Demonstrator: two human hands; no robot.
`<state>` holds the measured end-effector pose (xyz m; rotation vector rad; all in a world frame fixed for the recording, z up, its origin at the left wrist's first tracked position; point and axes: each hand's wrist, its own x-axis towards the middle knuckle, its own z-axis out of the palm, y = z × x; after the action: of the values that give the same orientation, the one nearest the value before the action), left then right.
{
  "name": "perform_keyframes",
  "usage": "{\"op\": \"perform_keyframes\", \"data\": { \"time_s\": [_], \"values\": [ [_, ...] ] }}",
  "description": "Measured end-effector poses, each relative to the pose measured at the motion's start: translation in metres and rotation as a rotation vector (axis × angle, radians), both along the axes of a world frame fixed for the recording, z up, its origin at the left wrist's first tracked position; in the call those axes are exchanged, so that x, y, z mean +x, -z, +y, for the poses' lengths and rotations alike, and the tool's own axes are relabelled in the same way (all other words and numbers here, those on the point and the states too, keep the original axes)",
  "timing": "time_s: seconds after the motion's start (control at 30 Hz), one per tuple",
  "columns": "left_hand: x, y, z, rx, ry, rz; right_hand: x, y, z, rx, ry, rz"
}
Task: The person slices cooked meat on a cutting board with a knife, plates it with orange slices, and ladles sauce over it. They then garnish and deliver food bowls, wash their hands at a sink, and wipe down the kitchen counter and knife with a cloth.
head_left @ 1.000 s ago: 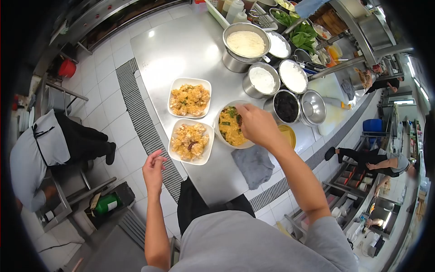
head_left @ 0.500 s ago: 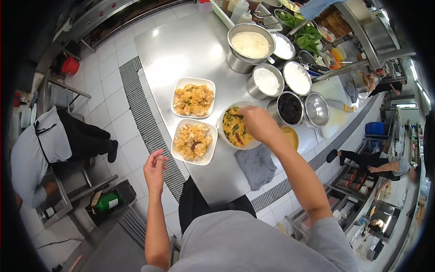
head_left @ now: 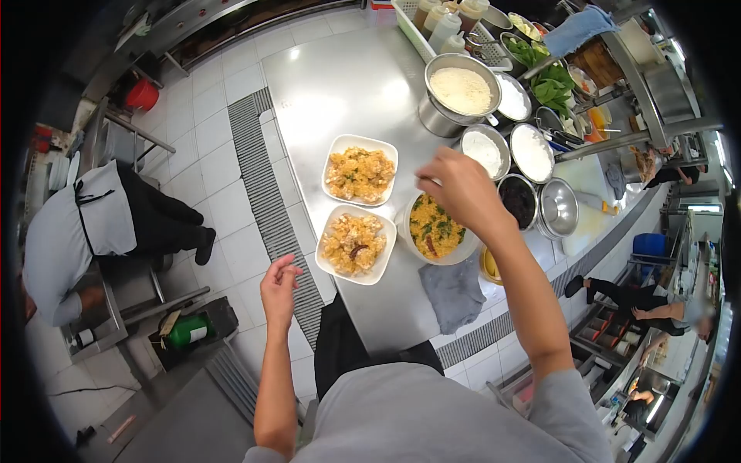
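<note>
My right hand (head_left: 461,189) is raised over the upper edge of a round white bowl (head_left: 468,251), its fingers pinched together. Whatever is between those fingertips is too small to make out. Inside the bowl lies a yellow-orange crumbly topping (head_left: 434,225) with green leaves and a red chili. Left of it, two square white dishes stand on the steel table, each filled with golden fried food: an upper dish (head_left: 336,193) and a lower dish (head_left: 327,262). A dark red chili (head_left: 357,251) rests on the lower portion. Off the table's left edge, my left hand (head_left: 279,287) hovers empty, fingers loosely bent and apart.
Metal pots of white powder (head_left: 485,150) and a pot of pale crumbs (head_left: 461,89) line the table's right side. Beside them are a dark-filled pot (head_left: 519,202) and steel bowls (head_left: 559,207). A grey cloth (head_left: 451,299) lies near the front. Another person (head_left: 108,216) bends at left.
My right hand has risen out of the round bowl, away from its contents. My left hand stays beside the table. The whole view has shifted slightly.
</note>
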<state>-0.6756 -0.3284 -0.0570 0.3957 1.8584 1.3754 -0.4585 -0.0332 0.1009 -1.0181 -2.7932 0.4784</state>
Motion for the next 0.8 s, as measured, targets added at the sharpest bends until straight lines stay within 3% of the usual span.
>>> {"op": "perform_keyframes", "data": {
  "time_s": [0.03,0.1,0.17,0.27,0.37,0.43,0.47,0.63,0.8],
  "values": [
    [0.001,-0.001,0.000,0.003,0.007,0.001,-0.022,0.007,0.006,-0.005,-0.056,0.035],
    [0.001,-0.004,0.001,0.005,-0.003,-0.002,-0.065,0.047,0.022,-0.167,-0.076,-0.137],
    [0.001,-0.009,0.000,0.019,0.002,0.017,-0.098,0.076,0.028,-0.144,-0.094,-0.282],
    [-0.002,-0.013,-0.004,0.029,-0.035,0.033,-0.102,0.074,0.033,-0.142,-0.064,-0.202],
    [-0.006,-0.019,-0.008,0.004,-0.061,0.018,-0.057,0.029,0.043,-0.161,-0.083,-0.069],
    [-0.007,-0.019,-0.008,0.006,-0.059,0.013,-0.023,-0.026,0.037,-0.235,-0.115,-0.188],
    [-0.007,-0.017,-0.007,0.009,-0.043,0.020,-0.002,-0.028,0.037,-0.233,-0.110,-0.190],
    [0.004,-0.017,0.013,0.014,0.013,0.034,0.056,0.006,0.013,-0.150,-0.243,-0.437],
    [0.022,-0.019,0.026,0.093,0.078,0.005,0.055,0.053,0.003,-0.080,-0.277,-0.494]
  ]
}}
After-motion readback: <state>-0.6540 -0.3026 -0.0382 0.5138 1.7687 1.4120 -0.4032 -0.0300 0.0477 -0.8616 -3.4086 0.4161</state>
